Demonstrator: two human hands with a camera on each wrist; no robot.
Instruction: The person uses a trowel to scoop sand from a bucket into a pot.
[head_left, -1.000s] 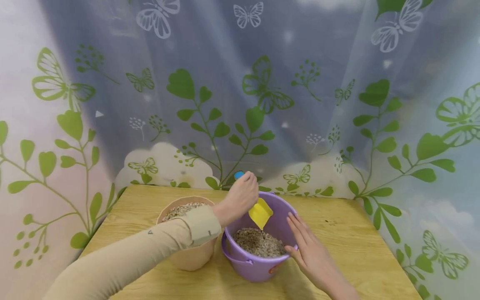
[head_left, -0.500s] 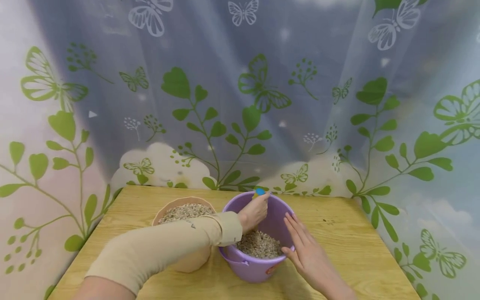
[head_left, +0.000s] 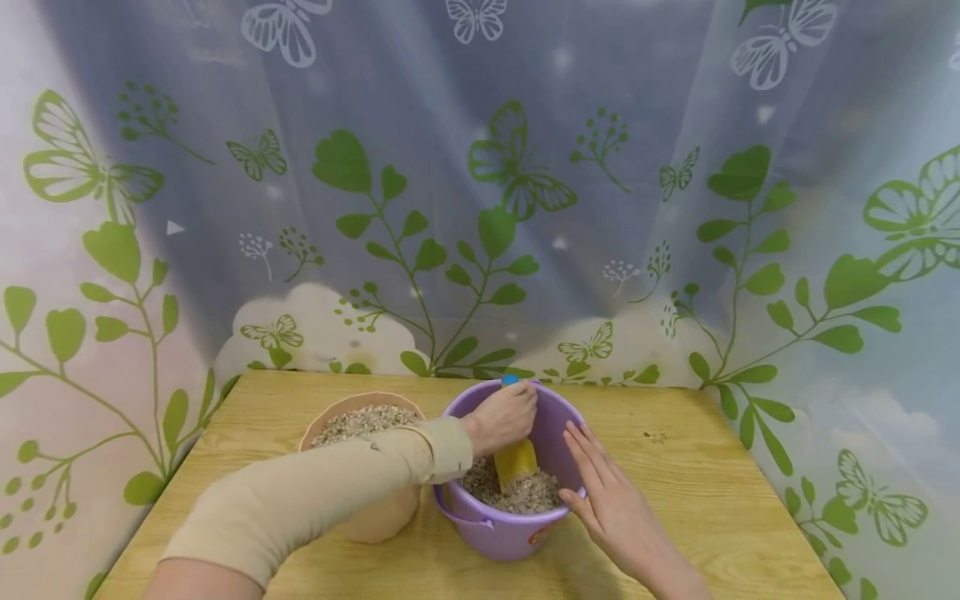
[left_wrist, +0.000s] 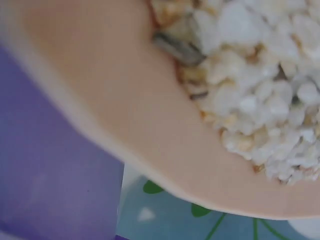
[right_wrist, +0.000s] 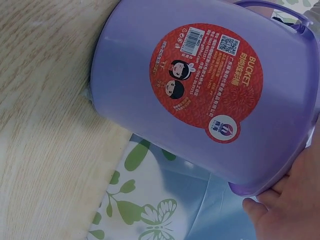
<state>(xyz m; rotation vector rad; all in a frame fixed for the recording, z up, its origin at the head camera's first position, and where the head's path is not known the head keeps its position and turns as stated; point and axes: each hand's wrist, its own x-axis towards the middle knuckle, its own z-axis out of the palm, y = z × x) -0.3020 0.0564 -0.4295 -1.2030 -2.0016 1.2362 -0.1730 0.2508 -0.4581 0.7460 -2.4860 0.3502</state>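
Observation:
In the head view my left hand (head_left: pixel 504 415) grips a toy shovel by its blue-ended handle. The yellow blade (head_left: pixel 516 463) points down, its lower edge in the gravel (head_left: pixel 528 494) inside the purple bucket (head_left: pixel 501 540). My right hand (head_left: pixel 619 517) rests with straight fingers against the bucket's right rim. In the right wrist view, that hand (right_wrist: pixel 292 207) touches the rim, and the bucket's red label (right_wrist: pixel 210 82) faces the camera. A peach-coloured pot (head_left: pixel 381 523), full of pale gravel (head_left: pixel 369 421), stands left of the bucket, under my left forearm.
Both containers stand on a wooden table (head_left: pixel 675 450). Behind it and at the sides hangs a cloth (head_left: pixel 600 167) printed with butterflies and leaves. In the left wrist view the pot's rim (left_wrist: pixel 125 125) and gravel (left_wrist: pixel 265 100) fill most of the frame.
My left hand has moved down and right into the bucket, and the shovel blade, earlier above the gravel, is now partly in it. My right hand has stayed at the rim.

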